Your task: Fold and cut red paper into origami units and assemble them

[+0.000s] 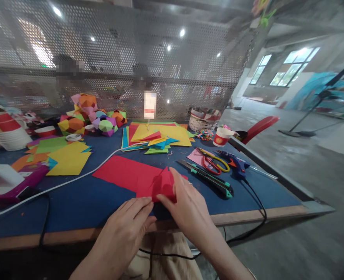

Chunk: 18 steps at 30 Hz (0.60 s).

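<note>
A piece of red paper (145,188) with a raised, folded right side lies near the table's front edge. My right hand (191,200) is closed on that raised side, its fingers behind and its thumb in front. At the near left edge, my left hand (128,219) pinches the same paper, fingers on top and thumb lower down. Under and behind it a flat red sheet (118,171) reaches out to the left. Right of my right hand rest a black and green utility knife (208,177), scissors (213,163) with red and yellow handles, and a blue glue gun (239,165).
Stacked coloured paper (172,132) and a woven basket (204,118) stand at the back. Yellow sheets (69,157) and folded paper balls (86,112) are on the left. A white cable (87,175) crosses the blue table. A paper cup (222,137) stands at the right.
</note>
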Tool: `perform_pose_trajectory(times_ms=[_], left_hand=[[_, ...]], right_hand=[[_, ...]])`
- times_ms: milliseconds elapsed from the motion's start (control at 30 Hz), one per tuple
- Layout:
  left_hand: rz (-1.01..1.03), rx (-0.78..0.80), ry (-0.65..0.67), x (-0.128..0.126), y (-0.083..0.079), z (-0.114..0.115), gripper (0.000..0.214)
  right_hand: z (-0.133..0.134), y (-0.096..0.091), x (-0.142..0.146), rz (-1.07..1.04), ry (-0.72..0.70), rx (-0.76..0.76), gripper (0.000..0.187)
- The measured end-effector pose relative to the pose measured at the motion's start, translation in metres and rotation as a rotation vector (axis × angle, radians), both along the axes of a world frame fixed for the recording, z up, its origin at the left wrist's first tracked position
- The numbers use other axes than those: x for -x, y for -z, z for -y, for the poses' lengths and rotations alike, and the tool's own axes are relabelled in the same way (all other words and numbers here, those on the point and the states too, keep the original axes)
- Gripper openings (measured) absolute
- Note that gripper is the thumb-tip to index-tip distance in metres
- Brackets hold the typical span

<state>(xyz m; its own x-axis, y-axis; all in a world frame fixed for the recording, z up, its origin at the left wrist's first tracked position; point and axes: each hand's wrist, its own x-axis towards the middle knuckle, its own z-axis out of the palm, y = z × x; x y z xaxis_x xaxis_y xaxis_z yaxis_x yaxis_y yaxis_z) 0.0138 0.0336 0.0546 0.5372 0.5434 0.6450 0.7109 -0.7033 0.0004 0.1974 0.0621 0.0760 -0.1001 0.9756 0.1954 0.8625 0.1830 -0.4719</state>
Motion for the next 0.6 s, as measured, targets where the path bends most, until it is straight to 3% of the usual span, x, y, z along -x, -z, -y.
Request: perform_pose_trajectory(times_ms=[133,400,600], left_hand=[[-0.003,-0.037,0.012,0.002,-0.001,-0.002,0.038],[-0.019,-0.006,0.052,0.005,-0.002,-0.004,0.034],[-0.043,-0.021,0.053,0.007,-0.001,-0.006,0.032]], right_hand=[[0.004,0.001,0.01,-0.002,-0.142,0.04,0.062],[0.0,0.007,0.0,0.052,-0.067,0.008,0.071],[0.0,0.013,-0.025,0.012,0.008,-0.004,0.064]])
